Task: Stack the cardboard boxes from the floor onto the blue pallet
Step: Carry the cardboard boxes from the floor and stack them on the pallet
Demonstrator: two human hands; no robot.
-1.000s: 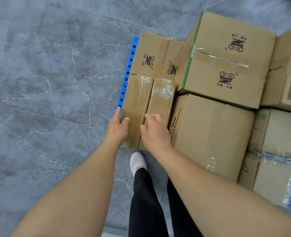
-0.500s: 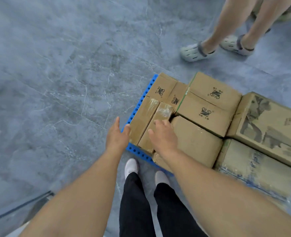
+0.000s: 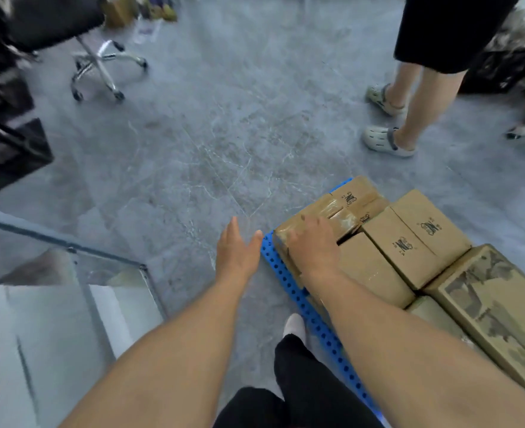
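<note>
Several cardboard boxes (image 3: 406,248) sit packed together on the blue pallet (image 3: 289,285) at the lower right. Two narrow taped boxes (image 3: 332,211) lie at the pallet's near left corner. My right hand (image 3: 313,245) rests on top of these narrow boxes, fingers spread over the front edge. My left hand (image 3: 236,251) hovers just left of the pallet with straight fingers, touching nothing. A larger printed box (image 3: 496,307) lies at the far right.
Another person's legs in pale clogs (image 3: 388,140) stand beyond the pallet. An office chair (image 3: 100,66) and dark crates (image 3: 5,143) are at the upper left. A glass panel (image 3: 69,291) stands at the lower left. Grey marble floor (image 3: 208,134) spreads between them.
My head has lifted, bringing the room and the other person into view. My left hand has come off the narrow box and moved left. My right hand stays on the boxes.
</note>
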